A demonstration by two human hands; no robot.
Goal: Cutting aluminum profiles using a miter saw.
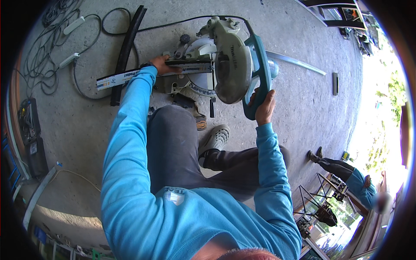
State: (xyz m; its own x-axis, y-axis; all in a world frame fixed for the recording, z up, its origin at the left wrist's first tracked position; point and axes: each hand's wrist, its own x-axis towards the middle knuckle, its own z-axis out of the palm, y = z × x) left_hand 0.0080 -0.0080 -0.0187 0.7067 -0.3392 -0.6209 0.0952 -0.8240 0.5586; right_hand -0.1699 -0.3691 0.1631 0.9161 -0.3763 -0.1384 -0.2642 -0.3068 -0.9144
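A miter saw (234,71) with a pale grey-green head and a teal handle (259,56) stands on the concrete floor before my knees. My right hand (264,108) is wrapped round the lower end of that handle. Across the saw's base lies a long profile (115,80) with white printed film and a dark edge, reaching out to the left. My left hand (162,66) grips it near the fence, left of the blade housing, thumb along its top. The profile's right end sits beside the housing; the blade itself is hidden.
A black profile (126,52) lies under the white one at left. Tangled cables and a power strip (73,26) spread at far left. A metal strip (297,63) and a small dark block (335,83) lie at right. Another person (357,180) stands at far right.
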